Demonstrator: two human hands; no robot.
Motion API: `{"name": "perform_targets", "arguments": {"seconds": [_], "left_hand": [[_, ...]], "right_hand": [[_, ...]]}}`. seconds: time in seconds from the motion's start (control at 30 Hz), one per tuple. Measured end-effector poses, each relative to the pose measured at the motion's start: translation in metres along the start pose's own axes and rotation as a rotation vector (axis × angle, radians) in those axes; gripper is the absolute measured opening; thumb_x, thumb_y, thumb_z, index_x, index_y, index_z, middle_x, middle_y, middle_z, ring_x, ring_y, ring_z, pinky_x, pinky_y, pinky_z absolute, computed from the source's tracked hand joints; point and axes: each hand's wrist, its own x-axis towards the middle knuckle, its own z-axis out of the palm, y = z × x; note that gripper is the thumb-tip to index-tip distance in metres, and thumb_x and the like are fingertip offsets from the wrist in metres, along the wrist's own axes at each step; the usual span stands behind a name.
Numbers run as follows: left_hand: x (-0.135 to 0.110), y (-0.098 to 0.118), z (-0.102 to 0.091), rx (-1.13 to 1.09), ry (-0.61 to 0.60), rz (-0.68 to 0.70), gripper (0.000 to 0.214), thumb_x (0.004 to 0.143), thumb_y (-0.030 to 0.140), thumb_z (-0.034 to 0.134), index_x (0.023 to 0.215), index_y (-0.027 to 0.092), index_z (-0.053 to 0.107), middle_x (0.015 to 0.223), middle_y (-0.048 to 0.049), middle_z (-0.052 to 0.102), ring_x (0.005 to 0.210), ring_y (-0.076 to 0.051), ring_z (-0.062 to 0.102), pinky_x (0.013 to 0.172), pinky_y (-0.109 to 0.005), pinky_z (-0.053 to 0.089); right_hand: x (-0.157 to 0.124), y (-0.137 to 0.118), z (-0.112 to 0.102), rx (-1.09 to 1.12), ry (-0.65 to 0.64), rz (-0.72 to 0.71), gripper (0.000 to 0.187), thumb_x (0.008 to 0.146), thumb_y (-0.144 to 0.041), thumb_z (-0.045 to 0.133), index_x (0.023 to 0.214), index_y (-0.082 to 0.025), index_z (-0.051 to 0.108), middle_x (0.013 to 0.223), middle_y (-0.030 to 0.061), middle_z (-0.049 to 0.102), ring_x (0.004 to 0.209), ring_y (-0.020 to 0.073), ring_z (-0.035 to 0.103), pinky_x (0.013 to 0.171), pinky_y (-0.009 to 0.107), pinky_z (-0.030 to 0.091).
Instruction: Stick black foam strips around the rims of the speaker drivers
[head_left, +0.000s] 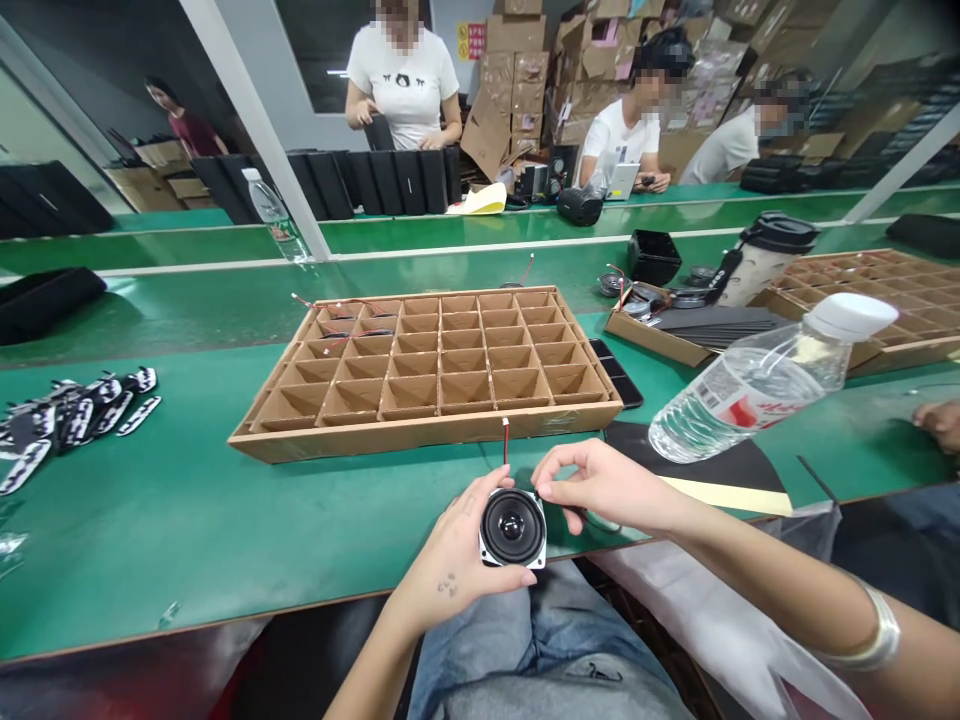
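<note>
speaker: small square-framed driver (pixel 513 527), black cone facing up, at near edge of table, centre, just above the person's lap.
wire: thin red/blk pair (pixel 505 440) runs from the speaker's far side up toward the tray front wall.
L hand: left hand (pixel 457 560) wrapped round the speaker's left and near sides, thumb across the near edge; gripping it.
R hand: right hand (pixel 600 485) pinching the far-right corner of the frame w/ thumb + forefinger, other fingers curled. Metal bangle (pixel 874 640) on that wrist.
handling (judged): light but dense for its size (magnet behind, probably). Frame stiff, good to hold by edges/corners. Cone + dust cap soft, dent easily, so keep fingers off the centre. Wire and its joints weak, don't lift by it.
surface: green table (pixel 187 500), smooth, flat, slight sheen; prob. a bit slick.
tray: cardboard divider tray (pixel 375 436) just beyond the hands, grid of cells; a few far-left cells hold wired parts.
right side: water bottle (pixel 757 385) lying tilted on a black mat (pixel 712 465); phone (pixel 615 375) beside the tray; flat carton (pixel 652 338) w/ dark sheets; second divider tray (pixel 885 280) far right. Someone else's hand (pixel 937 422) at right edge.
left side: pile of blk/white strips (pixel 67 420).
room: workshop line, parallel green benches. Several people at far benches, stacked cartons (pixel 525 70) behind them.
</note>
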Motion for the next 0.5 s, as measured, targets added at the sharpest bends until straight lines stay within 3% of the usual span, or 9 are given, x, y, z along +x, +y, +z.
{"name": "perform_targets", "arguments": {"seconds": [0.13, 0.3, 0.5], "left_hand": [[-0.002, -0.003, -0.002, 0.007, -0.015, 0.078, 0.089, 0.063, 0.039, 0.072, 0.135, 0.026, 0.022, 0.138, -0.0077, 0.035, 0.125, -0.026, 0.035, 0.105, -0.044, 0.028], [-0.003, -0.007, -0.005, -0.018, -0.008, 0.099, 0.091, 0.061, 0.037, 0.073, 0.134, 0.025, 0.022, 0.138, -0.0062, 0.036, 0.125, -0.024, 0.035, 0.105, -0.04, 0.03], [-0.005, -0.01, -0.004, 0.013, -0.012, 0.061, 0.092, 0.06, 0.033, 0.073, 0.134, 0.021, 0.021, 0.14, -0.0089, 0.032, 0.126, -0.025, 0.033, 0.105, -0.042, 0.029]], "right_hand": [[0.017, -0.005, 0.002, -0.205, -0.025, 0.032, 0.018, 0.074, -0.03, 0.055, 0.073, -0.013, 0.06, 0.046, -0.0031, 0.053, 0.041, 0.0069, 0.046, 0.038, 0.016, 0.03], [0.034, -0.009, 0.003, -0.288, -0.099, 0.034, 0.017, 0.071, -0.029, 0.055, 0.074, -0.014, 0.063, 0.046, -0.0026, 0.056, 0.039, 0.0064, 0.043, 0.036, 0.015, 0.029], [0.041, -0.008, 0.004, -0.319, -0.109, 0.051, 0.02, 0.071, -0.031, 0.057, 0.074, -0.013, 0.065, 0.045, -0.0013, 0.057, 0.041, 0.0082, 0.049, 0.037, 0.016, 0.03]]}}
